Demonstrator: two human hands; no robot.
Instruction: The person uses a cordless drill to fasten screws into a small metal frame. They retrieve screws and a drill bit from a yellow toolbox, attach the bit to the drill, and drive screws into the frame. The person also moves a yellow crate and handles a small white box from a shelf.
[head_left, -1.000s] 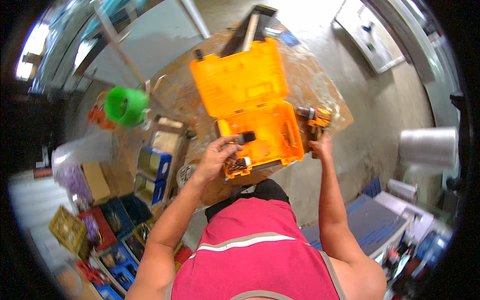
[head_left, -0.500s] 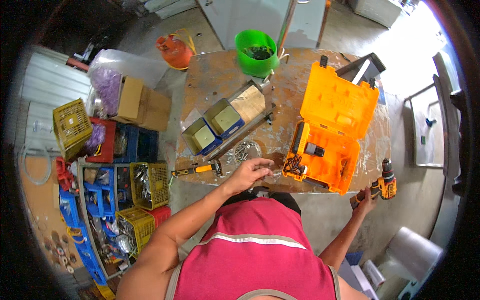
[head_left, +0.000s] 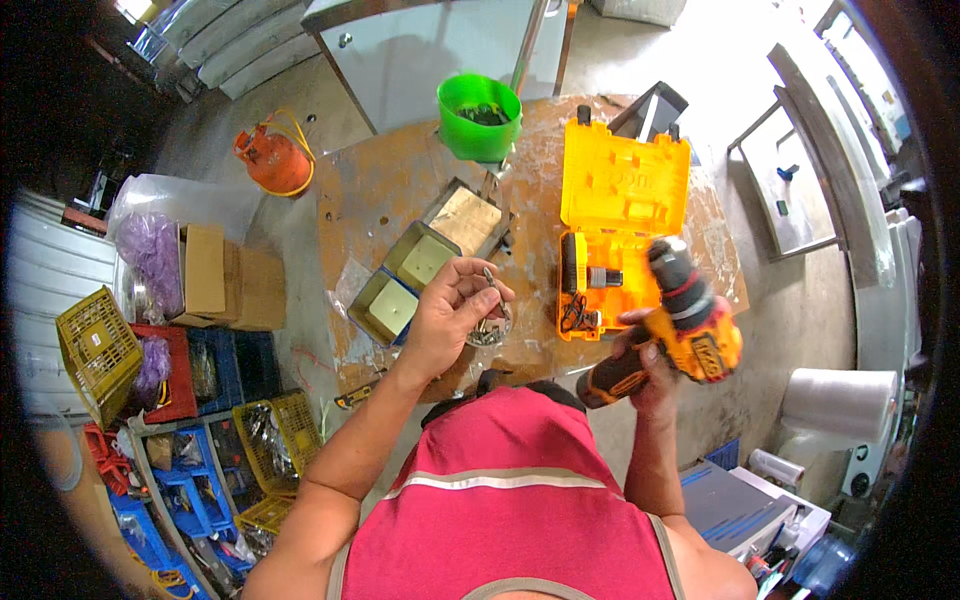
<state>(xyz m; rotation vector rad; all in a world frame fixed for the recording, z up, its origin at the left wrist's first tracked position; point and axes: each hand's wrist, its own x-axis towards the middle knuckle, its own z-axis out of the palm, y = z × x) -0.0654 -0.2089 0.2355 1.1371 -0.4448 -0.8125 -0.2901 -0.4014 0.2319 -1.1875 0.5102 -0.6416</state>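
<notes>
My right hand (head_left: 652, 375) grips the dark handle of a yellow and black cordless drill (head_left: 692, 325). The drill is raised over the table's near right side, its chuck pointing away and slightly left. Between the thumb and fingers of my left hand (head_left: 447, 315) is a slim silvery metal piece (head_left: 490, 276), perhaps a bit or a screw. Under that hand a round clear dish (head_left: 487, 338) with small metal pieces shows in part. Right of it lies an open orange drill case (head_left: 625, 190) with a cable and a small dark cylindrical part inside.
Two square blue-rimmed tins (head_left: 385, 305) stand left on the worn wooden table (head_left: 360, 190), near a wooden board (head_left: 467, 222). A green tub (head_left: 480, 140) sits at the far edge. Crates (head_left: 100, 350) and cardboard boxes (head_left: 235, 285) crowd the left floor, below an orange gas cylinder (head_left: 275, 160).
My right hand has brought the drill up and left from beside the table. My left hand has moved over the dish and now pinches a slim metal piece. The view has shifted.
</notes>
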